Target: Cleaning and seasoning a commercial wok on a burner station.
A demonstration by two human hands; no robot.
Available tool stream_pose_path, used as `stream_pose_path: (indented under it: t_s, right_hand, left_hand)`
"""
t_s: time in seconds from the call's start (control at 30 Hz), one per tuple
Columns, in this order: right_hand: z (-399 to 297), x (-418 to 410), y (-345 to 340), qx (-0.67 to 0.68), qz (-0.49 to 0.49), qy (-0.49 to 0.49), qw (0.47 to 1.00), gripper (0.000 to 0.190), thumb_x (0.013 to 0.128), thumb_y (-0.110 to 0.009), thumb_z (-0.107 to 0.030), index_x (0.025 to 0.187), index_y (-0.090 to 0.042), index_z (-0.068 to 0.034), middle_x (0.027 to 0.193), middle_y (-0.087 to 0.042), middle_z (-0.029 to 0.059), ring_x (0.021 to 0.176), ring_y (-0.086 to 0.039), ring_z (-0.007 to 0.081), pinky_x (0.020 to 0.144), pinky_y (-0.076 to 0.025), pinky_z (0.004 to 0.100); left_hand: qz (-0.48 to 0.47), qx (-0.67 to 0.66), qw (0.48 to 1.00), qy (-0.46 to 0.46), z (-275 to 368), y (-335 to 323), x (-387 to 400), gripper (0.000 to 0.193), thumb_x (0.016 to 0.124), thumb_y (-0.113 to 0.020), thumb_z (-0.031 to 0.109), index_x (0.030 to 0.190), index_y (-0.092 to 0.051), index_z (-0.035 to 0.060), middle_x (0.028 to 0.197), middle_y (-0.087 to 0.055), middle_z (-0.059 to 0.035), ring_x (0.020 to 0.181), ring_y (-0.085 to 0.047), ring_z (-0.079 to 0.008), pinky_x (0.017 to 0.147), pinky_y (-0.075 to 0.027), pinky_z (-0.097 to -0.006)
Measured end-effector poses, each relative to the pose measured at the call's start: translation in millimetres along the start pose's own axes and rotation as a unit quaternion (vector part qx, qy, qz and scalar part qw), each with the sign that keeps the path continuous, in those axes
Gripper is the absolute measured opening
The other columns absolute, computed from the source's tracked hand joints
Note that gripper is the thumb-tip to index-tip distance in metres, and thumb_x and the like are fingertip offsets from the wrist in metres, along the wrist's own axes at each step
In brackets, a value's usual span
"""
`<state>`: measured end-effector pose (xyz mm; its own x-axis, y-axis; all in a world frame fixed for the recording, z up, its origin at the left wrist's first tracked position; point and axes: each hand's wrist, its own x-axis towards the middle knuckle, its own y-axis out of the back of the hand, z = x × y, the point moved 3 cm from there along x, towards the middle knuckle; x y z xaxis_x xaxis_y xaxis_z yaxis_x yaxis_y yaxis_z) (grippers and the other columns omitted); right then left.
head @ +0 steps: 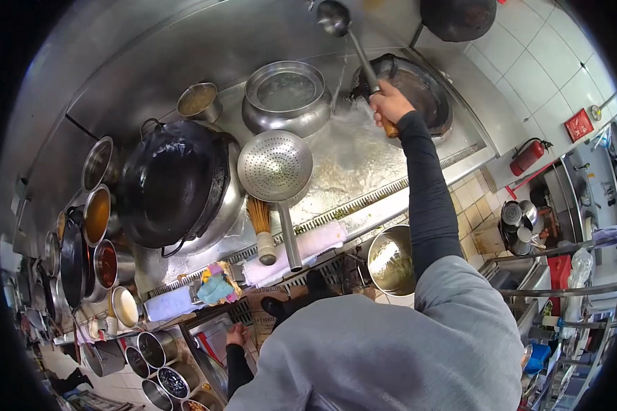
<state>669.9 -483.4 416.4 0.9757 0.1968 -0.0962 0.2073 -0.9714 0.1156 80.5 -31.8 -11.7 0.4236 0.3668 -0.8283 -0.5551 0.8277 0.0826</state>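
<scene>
My right hand [390, 105] is wrapped around the handle of a metal ladle [362, 51], near its wooden end. The bowl of the ladle is raised at the back of the steel range [359, 149]. Beneath and beyond this hand sits a dark wok [424, 97]. A thin stream of water [343, 85] runs down left of the ladle's handle onto the wet range top. Left of it stands a round steel pot [285, 97] holding liquid. My left hand [237, 335] hangs low beside my body, apart from the range; whether its fingers hold anything is unclear.
A perforated strainer [275, 164] and a bamboo wok brush [261, 231] lie before the pot. A large black wok [167, 185] rests at left. Folded towels [298, 251] and a coloured cloth [218, 285] line the front edge. A metal bowl [390, 262] sits below the edge.
</scene>
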Motion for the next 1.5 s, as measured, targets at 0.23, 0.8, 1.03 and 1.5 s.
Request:
stream_pose_path:
  t_s: [0.23, 0.8, 1.03, 1.5]
  right_hand:
    - [130.5, 173.7, -35.2, -0.522, 0.012, 0.004, 0.853, 0.016, 0.071, -0.058, -0.012, 0.073, -0.064, 0.002, 0.063, -0.062, 0.0173, 0.054, -0.062, 0.0249, 0.050, -0.047, 0.0381]
    - [58.6, -15.5, -50.2, 0.681, -0.177, -0.252, 0.665, 0.038, 0.085, -0.042, 0.000, 0.120, -0.030, 0.007, 0.071, -0.046, 0.0042, 0.050, -0.047, 0.0116, 0.046, -0.042, 0.0249]
    - [62.6, -89.3, 15.1, 0.266, -0.046, -0.185, 0.945, 0.017, 0.085, -0.050, -0.008, 0.100, -0.047, 0.000, 0.071, -0.054, 0.0066, 0.051, -0.051, 0.0135, 0.045, -0.043, 0.0279]
    - [86.3, -37.6, -29.5, -0.296, 0.041, 0.084, 0.950, 0.055, 0.082, -0.057, -0.011, 0.133, -0.039, -0.001, 0.089, -0.063, 0.0173, 0.077, -0.061, 0.0290, 0.072, -0.048, 0.0359]
  left_hand:
    - [-0.014, 0.069, 0.995, -0.073, 7.5, -6.1, 4.7, 0.022, 0.089, -0.054, 0.029, 0.098, -0.057, 0.0088, 0.074, -0.062, -0.0051, 0.057, -0.058, -0.0174, 0.047, -0.047, -0.0315]
    - [0.382, 0.235, 0.766, -0.461, 183.8, -26.2, -137.8, 0.017, 0.081, -0.064, 0.013, 0.075, -0.053, 0.0018, 0.070, -0.054, -0.0086, 0.063, -0.051, -0.0201, 0.061, -0.043, -0.0330]
    - [0.229, 0.634, 0.604, -0.425, 264.1, -91.3, -131.0, 0.067, 0.063, -0.078, 0.032, 0.121, -0.047, 0.0164, 0.111, -0.055, -0.0106, 0.100, -0.055, -0.0297, 0.085, -0.038, -0.0532]
    - [0.113, 0.463, 0.752, -0.456, 272.1, -90.3, -137.4, 0.045, 0.073, -0.070, 0.017, 0.111, -0.050, 0.0025, 0.101, -0.058, -0.0165, 0.093, -0.057, -0.0316, 0.088, -0.043, -0.0347]
